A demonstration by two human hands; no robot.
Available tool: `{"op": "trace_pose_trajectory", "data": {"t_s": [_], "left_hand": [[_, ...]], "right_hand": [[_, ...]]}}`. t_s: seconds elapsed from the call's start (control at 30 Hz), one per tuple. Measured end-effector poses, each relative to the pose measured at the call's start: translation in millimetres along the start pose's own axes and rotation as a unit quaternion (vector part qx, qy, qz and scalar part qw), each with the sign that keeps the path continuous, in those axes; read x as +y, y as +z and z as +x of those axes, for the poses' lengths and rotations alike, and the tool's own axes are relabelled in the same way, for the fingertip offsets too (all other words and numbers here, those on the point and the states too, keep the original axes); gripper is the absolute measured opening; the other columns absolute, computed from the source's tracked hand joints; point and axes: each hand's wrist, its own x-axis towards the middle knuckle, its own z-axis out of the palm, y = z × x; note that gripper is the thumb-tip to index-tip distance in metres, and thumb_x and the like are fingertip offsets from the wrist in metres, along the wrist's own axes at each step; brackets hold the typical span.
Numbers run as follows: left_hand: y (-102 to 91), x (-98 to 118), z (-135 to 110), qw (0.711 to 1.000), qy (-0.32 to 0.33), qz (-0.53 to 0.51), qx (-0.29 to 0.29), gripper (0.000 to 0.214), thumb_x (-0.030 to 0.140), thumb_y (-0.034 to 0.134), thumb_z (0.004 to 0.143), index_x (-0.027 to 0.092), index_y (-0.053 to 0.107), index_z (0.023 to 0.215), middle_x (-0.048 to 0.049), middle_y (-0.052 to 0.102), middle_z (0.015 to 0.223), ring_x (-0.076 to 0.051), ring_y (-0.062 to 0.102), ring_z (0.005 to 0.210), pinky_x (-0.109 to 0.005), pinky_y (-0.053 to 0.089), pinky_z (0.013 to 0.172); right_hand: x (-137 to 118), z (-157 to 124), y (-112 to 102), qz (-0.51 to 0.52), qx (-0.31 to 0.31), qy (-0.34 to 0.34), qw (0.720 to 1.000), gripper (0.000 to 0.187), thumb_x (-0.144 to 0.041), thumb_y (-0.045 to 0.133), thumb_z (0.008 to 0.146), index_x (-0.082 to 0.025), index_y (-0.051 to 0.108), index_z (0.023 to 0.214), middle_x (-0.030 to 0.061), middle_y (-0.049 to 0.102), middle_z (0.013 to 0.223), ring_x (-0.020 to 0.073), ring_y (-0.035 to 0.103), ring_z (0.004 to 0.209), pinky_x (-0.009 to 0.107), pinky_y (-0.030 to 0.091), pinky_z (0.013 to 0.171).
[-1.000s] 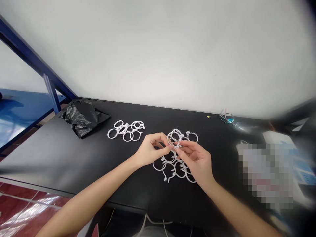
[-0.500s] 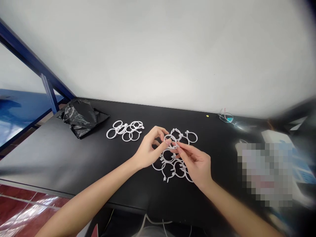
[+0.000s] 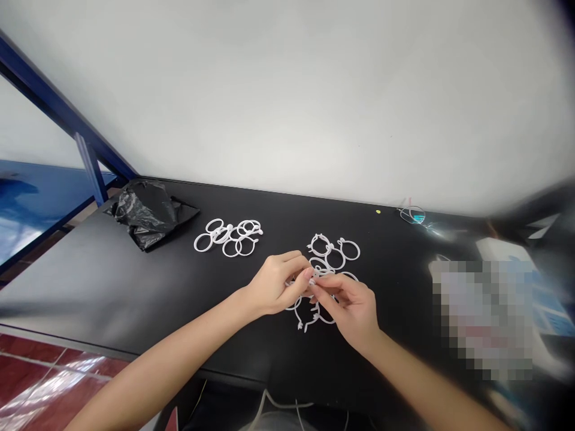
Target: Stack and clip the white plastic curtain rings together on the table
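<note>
Over the black table my left hand [image 3: 283,281] and my right hand [image 3: 353,302] meet, thumbs and fingertips pinched together. Between them is a white plastic curtain ring [image 3: 312,281], mostly covered by the fingers. More white rings [image 3: 352,242] with small clasps lie loose under and around my hands, some of them open at the clasp. My right hand and its fingers cover part of this group. To the left, apart from my hands, rests a second cluster of white rings [image 3: 230,228], several overlapping one another.
A crumpled black plastic bag [image 3: 146,209] lies at the table's far left. Eyeglasses [image 3: 412,214] sit by the wall at the right, with a white box [image 3: 498,248] and a pixelated item [image 3: 485,317] nearer me. A blue metal frame [image 3: 92,167] stands at left.
Both hands have come down closer to me and drawn tighter together. The ring between them, seen as a round loop before, is now mostly hidden by fingers. The left cluster is unchanged.
</note>
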Motion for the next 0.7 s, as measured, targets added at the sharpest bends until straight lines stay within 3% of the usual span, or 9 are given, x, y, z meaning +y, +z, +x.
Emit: {"op": "trace_pose_trajectory", "data": {"t_s": [0.47,0.57,0.7], "left_hand": [[0.6,-0.9,-0.4,0.998,-0.006,-0.063,-0.011,0.049,0.037,0.026,0.103,0.016,0.052,0.068,-0.0011,0.049,0.06,-0.011,0.044,0.053,-0.024,0.036,0.053],[-3.8,0.0,0.9,0.996,-0.03,-0.073,-0.048,0.046,0.039,0.03,0.102,0.016,0.053,0.069,-0.0017,0.051,0.063,-0.012,0.046,0.057,-0.025,0.039,0.057],[-9.5,1.7,2.7,0.987,-0.054,-0.058,-0.139,0.034,0.041,0.04,0.1,0.016,0.058,0.087,-0.0018,0.059,0.074,-0.011,0.052,0.063,-0.023,0.041,0.059]], "right_hand": [[-2.6,-2.8,3.5,0.104,-0.041,0.031,0.993,0.011,-0.017,0.07,0.085,-0.025,0.076,0.08,0.0009,0.075,0.076,0.0192,0.075,0.068,0.033,0.066,0.065],[-3.0,-1.5,3.0,0.092,-0.029,0.029,0.995,0.01,-0.016,0.071,0.084,-0.025,0.076,0.081,0.0008,0.076,0.076,0.0184,0.075,0.066,0.031,0.066,0.064],[-4.6,3.6,-1.0,0.056,0.023,0.036,0.997,0.008,-0.018,0.073,0.082,-0.025,0.076,0.083,0.0004,0.077,0.076,0.0151,0.073,0.062,0.025,0.064,0.06]]}}
